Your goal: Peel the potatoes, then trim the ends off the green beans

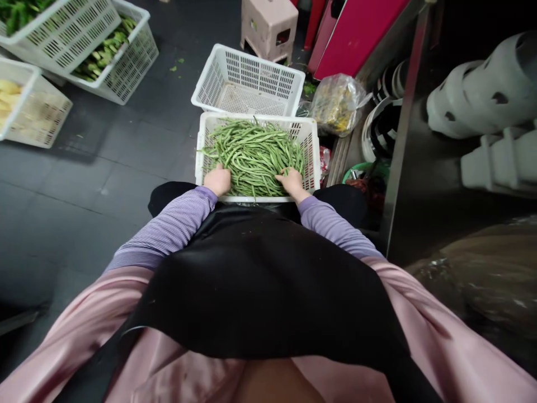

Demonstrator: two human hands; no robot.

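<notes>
A white plastic basket (315, 162) stands right in front of me, heaped with long green beans (255, 157). At the near left of the heap, my left hand (217, 180) is closed, its fingertips tucked in among the beans. My right hand (291, 182) is at the near right side, thumb and fingers closing on some beans. Both hands are inside the basket's near rim, and the beans partly hide the fingertips.
A second white basket (247, 67) sits just beyond, before a pink stool (271, 28). Plastic-bagged yellowish produce (338, 106) lies to its right. Vegetable baskets (134, 61) stand at the upper left. A metal shelf (403, 145) with grey stacked containers (482, 84) lines the right.
</notes>
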